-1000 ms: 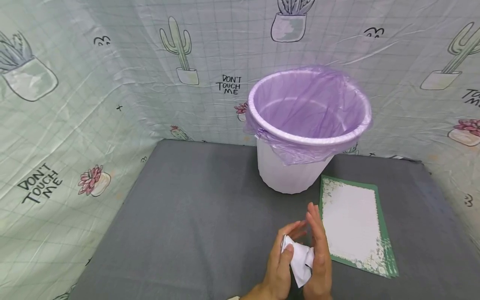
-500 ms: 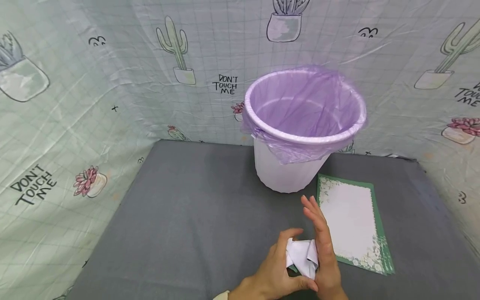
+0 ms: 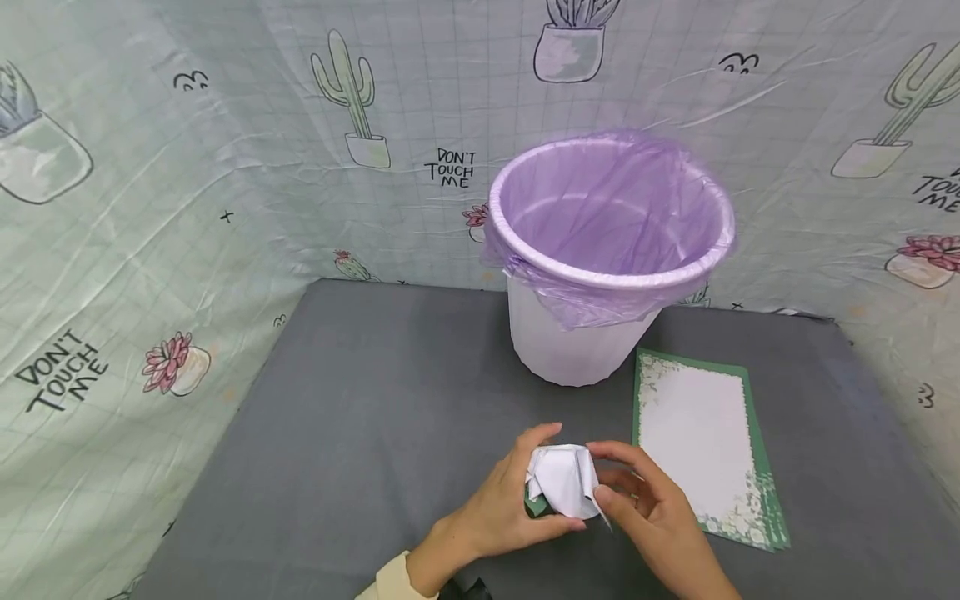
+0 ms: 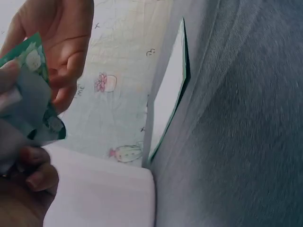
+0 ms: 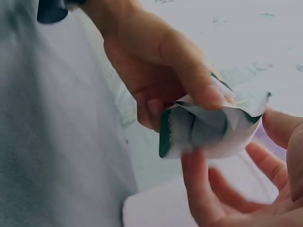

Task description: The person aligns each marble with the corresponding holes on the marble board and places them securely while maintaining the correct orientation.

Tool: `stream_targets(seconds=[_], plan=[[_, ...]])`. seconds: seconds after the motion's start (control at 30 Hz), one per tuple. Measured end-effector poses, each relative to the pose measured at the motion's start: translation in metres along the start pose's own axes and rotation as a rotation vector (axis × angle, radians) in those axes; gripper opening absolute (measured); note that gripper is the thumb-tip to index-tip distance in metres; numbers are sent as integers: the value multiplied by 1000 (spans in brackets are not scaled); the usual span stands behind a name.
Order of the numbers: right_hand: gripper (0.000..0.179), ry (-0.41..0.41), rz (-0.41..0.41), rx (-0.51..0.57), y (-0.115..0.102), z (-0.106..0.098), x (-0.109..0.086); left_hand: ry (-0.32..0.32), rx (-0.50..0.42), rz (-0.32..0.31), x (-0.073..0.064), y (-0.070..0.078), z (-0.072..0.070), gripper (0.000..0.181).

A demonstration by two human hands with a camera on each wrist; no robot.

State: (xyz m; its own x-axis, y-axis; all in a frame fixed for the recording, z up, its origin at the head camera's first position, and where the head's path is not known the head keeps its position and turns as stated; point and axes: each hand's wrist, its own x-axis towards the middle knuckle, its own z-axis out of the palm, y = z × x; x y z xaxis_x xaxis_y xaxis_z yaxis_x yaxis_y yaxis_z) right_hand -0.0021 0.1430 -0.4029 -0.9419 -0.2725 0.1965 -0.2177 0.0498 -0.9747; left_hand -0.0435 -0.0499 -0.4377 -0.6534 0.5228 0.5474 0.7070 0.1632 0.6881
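A crumpled sheet of paper (image 3: 562, 481), white with green patches, is held between both hands above the dark cloth. My left hand (image 3: 498, 508) grips it from the left, thumb below and fingers around the far side in the head view. My right hand (image 3: 660, 521) pinches its right edge with thumb and fingers. In the right wrist view the left hand (image 5: 147, 61) presses its thumb on the folded paper (image 5: 208, 127), and green edges stick out. Part of the paper (image 4: 28, 104) is cut off in the left wrist view.
A white bin (image 3: 577, 350) lined with a purple bag (image 3: 600, 304) stands behind the hands. Several green-bordered floral sheets (image 3: 697, 442) lie stacked on the dark grey cloth (image 3: 375, 433) to the right. Cactus-print curtains (image 3: 262, 167) enclose the back and sides.
The paper has moved left and turned in the hands. My right hand has gone from a straight, upright palm to bent fingers at the paper's edge. My left arm reaches in farther.
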Motion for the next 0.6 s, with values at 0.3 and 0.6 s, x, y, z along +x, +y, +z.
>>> stream_targets(seconds=[0.3,0.6], plan=[[42,47,21,224,6,2,-2,-189,-38,22,2,10,-9,88],[44,178,-137,60,12,-3,-4,-289,-91,121,9,7,-32,55]])
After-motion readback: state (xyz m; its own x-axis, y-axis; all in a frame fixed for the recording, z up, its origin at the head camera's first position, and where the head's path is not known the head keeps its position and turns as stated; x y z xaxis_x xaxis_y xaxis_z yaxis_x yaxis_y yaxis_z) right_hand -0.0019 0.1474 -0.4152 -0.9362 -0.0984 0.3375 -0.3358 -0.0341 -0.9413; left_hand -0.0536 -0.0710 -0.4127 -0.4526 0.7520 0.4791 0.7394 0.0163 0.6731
